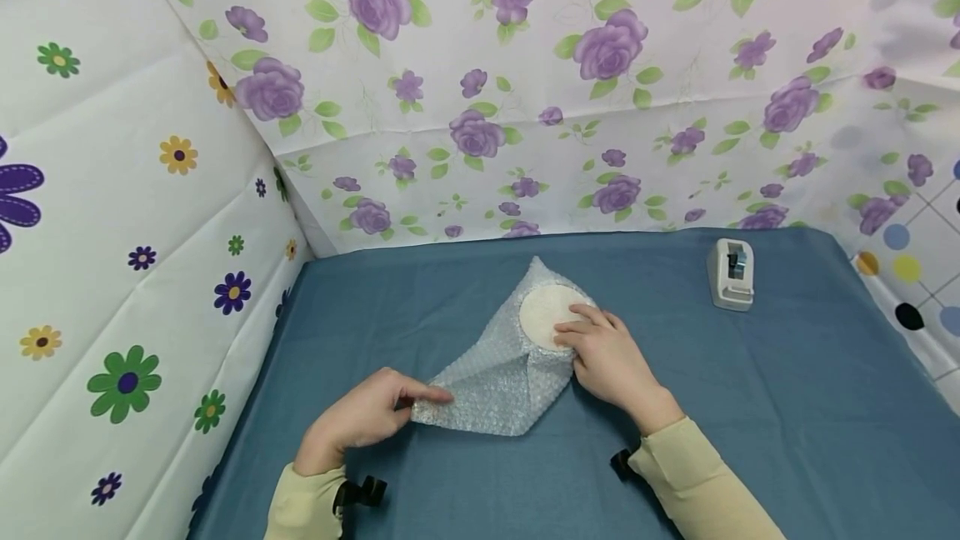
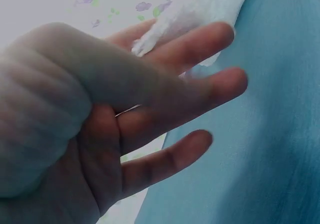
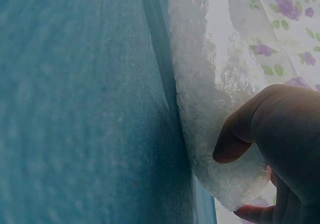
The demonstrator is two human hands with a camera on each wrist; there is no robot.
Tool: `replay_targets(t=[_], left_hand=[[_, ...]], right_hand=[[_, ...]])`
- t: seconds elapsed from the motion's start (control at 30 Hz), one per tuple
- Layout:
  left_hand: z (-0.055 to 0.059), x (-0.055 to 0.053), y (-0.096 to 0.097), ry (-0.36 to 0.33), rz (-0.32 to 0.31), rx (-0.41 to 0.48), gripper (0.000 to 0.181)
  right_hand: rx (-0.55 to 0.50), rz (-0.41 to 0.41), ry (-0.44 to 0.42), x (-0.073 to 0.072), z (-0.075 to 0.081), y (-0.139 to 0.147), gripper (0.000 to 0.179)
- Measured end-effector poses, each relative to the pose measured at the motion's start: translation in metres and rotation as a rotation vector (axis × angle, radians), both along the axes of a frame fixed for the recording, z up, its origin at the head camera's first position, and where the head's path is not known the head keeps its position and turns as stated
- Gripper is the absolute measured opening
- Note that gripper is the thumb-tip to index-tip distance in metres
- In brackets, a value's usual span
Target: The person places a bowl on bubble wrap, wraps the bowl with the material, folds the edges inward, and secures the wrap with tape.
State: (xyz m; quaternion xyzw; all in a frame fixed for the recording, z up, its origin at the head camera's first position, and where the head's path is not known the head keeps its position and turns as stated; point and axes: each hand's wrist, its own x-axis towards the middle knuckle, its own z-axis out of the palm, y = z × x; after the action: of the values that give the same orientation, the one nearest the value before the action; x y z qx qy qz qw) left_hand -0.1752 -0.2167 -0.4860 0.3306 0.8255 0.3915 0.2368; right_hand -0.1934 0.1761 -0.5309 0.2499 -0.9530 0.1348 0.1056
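A round, flat-faced cream object (image 1: 543,317) shows above a sheet of clear bubble wrap (image 1: 487,382) bunched around it; its sides are hidden. My right hand (image 1: 609,357) grips the object and the wrap together, fingertips on the cream face. In the right wrist view the right thumb (image 3: 235,141) presses the bubble wrap (image 3: 215,78) from the side. At the near left, my left hand (image 1: 367,411) pinches a corner of the sheet, index finger over it. The left wrist view has the wrap's edge (image 2: 165,31) between fingers, the others spread fairly straight.
A white tape dispenser (image 1: 731,275) stands at the back right of the blue-covered table (image 1: 780,407). Flowered sheets hang behind (image 1: 480,182) and at the left (image 1: 150,307). Black straps (image 1: 363,492) sit at the wrists.
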Motion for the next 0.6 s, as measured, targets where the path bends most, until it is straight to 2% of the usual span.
replay_targets(t=[0.17,0.27,0.43,0.6], left_hand=[[-0.0015,-0.0016,0.0012,0.01,0.026,0.044,0.027],[-0.0006,-0.0018,0.0017,0.013,0.047,0.077,0.024],[0.0013,-0.0012,0.002,0.052,0.116,0.128,0.022],[0.0015,-0.001,0.0081,0.165,0.208,0.206,0.019]], right_hand=[[0.0,0.001,-0.001,0.0002,0.0,0.0,0.033],[0.0,0.002,-0.002,0.0002,0.0001,-0.0002,0.033],[0.002,0.002,-0.003,-0.0001,-0.0005,-0.0004,0.033],[0.002,-0.003,-0.001,-0.0004,-0.0012,0.0002,0.033]])
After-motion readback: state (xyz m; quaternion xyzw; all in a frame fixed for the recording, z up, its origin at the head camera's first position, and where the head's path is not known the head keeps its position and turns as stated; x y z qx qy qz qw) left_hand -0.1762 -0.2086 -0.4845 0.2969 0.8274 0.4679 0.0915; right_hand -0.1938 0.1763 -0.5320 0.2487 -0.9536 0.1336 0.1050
